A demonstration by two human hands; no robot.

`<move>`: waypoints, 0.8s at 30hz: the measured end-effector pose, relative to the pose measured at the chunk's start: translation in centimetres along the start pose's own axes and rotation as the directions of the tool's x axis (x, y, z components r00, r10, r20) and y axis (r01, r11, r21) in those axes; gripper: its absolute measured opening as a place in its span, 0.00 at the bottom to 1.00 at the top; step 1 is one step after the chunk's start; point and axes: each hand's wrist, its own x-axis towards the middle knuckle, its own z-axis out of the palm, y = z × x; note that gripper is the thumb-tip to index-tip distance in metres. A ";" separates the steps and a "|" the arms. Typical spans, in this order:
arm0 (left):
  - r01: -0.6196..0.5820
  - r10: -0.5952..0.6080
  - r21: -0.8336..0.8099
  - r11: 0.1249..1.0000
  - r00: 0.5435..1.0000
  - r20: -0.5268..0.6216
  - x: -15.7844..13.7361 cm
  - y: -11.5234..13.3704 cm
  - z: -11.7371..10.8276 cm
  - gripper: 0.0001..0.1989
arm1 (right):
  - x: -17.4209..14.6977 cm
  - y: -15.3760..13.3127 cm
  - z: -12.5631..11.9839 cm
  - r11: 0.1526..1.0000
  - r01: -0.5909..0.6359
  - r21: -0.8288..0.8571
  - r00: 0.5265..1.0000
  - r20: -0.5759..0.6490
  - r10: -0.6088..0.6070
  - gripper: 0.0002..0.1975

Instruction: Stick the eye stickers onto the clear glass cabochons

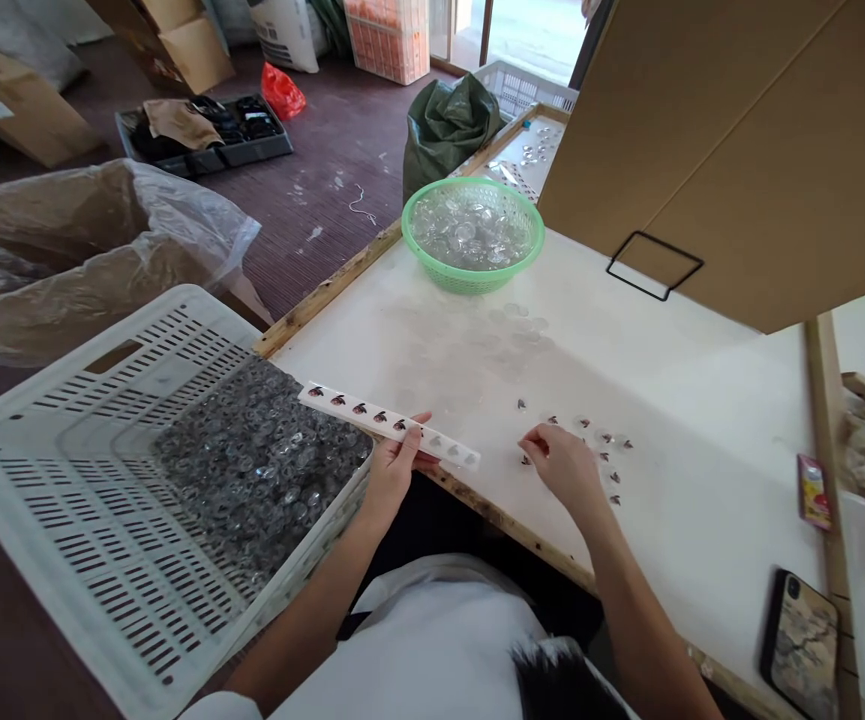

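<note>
My left hand grips a white strip of stickers near its right end. Small dark printed figures run along the strip, while the spots at its right end look pale, without dark print. Over the white tabletop, my right hand has thumb and forefinger pinched together; whether anything is between them is too small to tell. Around it lie several small clear discs with dark stickers. Farther back, plain clear discs are scattered on the table.
A green basket of clear pieces stands at the table's back. Left of me, a white crate holds many clear pieces. A large cardboard box leans over the back right. A phone and a small packet lie at right.
</note>
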 end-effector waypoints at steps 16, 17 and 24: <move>-0.064 0.063 -0.019 0.998 0.997 -0.055 -0.7 0.7 1.1 0.20 | -0.5 -4.9 2.8 0.858 0.093 0.505 0.970 0.147 -0.192 0.06; -0.062 0.061 -0.007 0.998 0.996 -0.064 -0.7 0.8 1.2 0.20 | -0.6 -5.1 2.9 0.862 0.128 0.491 0.975 0.095 -0.199 0.06; -0.084 0.087 0.036 0.996 0.991 -0.105 -1.0 0.6 1.3 0.19 | -1.7 -7.0 4.9 0.933 0.283 0.224 0.958 -0.109 -0.265 0.07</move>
